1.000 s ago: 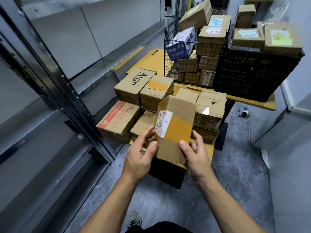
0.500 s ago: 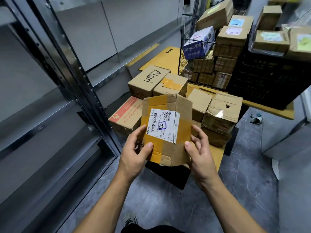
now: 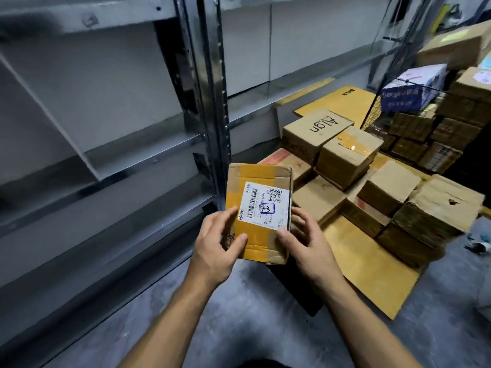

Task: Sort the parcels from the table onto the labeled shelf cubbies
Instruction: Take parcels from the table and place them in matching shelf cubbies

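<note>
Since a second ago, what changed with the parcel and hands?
The parcel was turned so its label marked 23 faces the camera, and carried left toward the shelf. The left hand and right hand kept gripping its lower sides; nothing was let go. The stacked boxes on the table stayed put.

Head-worn view faces forward and down, close over the parcel (image 3: 259,212); seemingly angled left

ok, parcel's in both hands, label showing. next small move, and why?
Likely swing the parcel left to the shelf and find cubby 23. Both the left hand and right hand grip it clear of the table, its label shows a handwritten 23, and no cubby number is readable in view.
</note>
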The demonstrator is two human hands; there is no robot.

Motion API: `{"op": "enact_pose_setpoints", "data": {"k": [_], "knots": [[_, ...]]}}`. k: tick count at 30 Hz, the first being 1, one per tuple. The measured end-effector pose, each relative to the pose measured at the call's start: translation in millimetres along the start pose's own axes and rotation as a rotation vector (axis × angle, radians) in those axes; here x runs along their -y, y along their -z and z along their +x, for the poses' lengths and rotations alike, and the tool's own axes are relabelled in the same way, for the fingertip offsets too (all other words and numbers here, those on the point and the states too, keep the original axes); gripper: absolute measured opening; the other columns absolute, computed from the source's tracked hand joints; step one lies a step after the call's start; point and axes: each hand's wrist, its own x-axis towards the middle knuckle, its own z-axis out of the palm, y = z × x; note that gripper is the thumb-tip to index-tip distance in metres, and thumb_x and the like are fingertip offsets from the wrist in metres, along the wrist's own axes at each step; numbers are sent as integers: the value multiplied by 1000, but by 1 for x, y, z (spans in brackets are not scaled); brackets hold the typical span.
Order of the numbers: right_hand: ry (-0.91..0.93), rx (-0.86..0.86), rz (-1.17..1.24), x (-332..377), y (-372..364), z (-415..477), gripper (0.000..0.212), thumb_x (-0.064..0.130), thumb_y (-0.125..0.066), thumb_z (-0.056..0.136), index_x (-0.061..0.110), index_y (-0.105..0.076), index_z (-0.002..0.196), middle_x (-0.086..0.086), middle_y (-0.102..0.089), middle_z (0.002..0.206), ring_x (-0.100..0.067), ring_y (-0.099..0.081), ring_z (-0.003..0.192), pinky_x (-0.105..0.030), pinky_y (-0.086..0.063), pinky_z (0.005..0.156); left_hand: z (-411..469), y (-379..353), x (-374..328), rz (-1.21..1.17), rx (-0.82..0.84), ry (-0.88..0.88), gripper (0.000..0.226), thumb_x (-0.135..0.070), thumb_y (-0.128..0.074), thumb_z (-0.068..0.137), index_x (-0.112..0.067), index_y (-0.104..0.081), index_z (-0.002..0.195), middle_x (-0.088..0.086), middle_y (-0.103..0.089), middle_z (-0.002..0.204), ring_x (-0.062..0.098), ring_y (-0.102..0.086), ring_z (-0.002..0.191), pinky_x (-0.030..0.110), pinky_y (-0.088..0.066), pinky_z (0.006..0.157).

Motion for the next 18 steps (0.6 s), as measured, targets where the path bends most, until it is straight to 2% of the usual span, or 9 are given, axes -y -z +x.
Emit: {"op": "enact_pose_setpoints", "data": {"k": [3, 4, 6, 8, 11, 14, 16, 18], "knots": [[25, 43, -73, 11, -42, -3, 53, 37, -77, 86, 51, -47, 127, 22, -59, 127, 16, -53, 115, -33, -49, 103, -18, 37, 16, 30, -71, 36, 58, -38, -66, 83, -44, -45, 136, -19, -43, 124, -13, -43, 114, 14, -39, 92], [26, 61, -83, 14, -58, -6, 53, 31, -76, 88, 51, -46, 126, 19, -60, 127, 16, -54, 112, -33, -50, 103, -25, 50, 22, 48, -93, 47, 58, -35, -68, 84, -40, -46, 137, -16, -44, 125, -10, -45, 112, 13, -38, 92], [29, 103, -76, 19, -91, -13, 54, 25, -76, 89, 47, -47, 129, 14, -62, 126, 6, -58, 116, -38, -51, 105, -39, 79, 33, 93, -132, 69, 58, -28, -71, 86, -37, -47, 138, -12, -44, 126, -3, -45, 111, 7, -33, 92], [32, 140, -49, 24, -119, -20, 58, 23, -77, 87, 47, -46, 131, 11, -63, 127, -4, -60, 119, -43, -51, 104, -51, 100, 40, 128, -155, 86, 58, -28, -71, 87, -37, -46, 139, -12, -42, 129, -2, -43, 114, -1, -29, 89], [53, 173, -15, 30, -167, -33, 66, 34, -81, 78, 55, -43, 127, 8, -65, 128, -10, -61, 120, -47, -51, 103, -71, 140, 53, 172, -204, 97, 58, -29, -70, 88, -35, -45, 140, -13, -38, 130, -13, -38, 112, -6, -27, 86], [68, 197, -29, 32, -222, -50, 68, 39, -82, 76, 67, -38, 120, 19, -63, 123, -9, -61, 118, -49, -53, 100, -98, 184, 72, 221, -257, 118, 58, -30, -69, 88, -35, -45, 141, -18, -32, 129, -25, -28, 115, -8, -24, 87], [76, 197, -27, 30, -252, -57, 69, 36, -83, 78, 75, -37, 111, 27, -64, 113, -5, -62, 112, -51, -55, 95, -114, 207, 84, 245, -262, 137, 58, -33, -67, 89, -37, -42, 142, -19, -31, 131, -22, -29, 114, -7, -24, 87], [90, 206, -13, 29, -277, -64, 67, 37, -82, 77, 75, -38, 109, 36, -63, 108, 0, -62, 108, -52, -56, 93, -125, 227, 95, 256, -265, 160, 58, -34, -65, 90, -39, -41, 142, -14, -32, 137, -11, -32, 116, -2, -24, 90]]}}
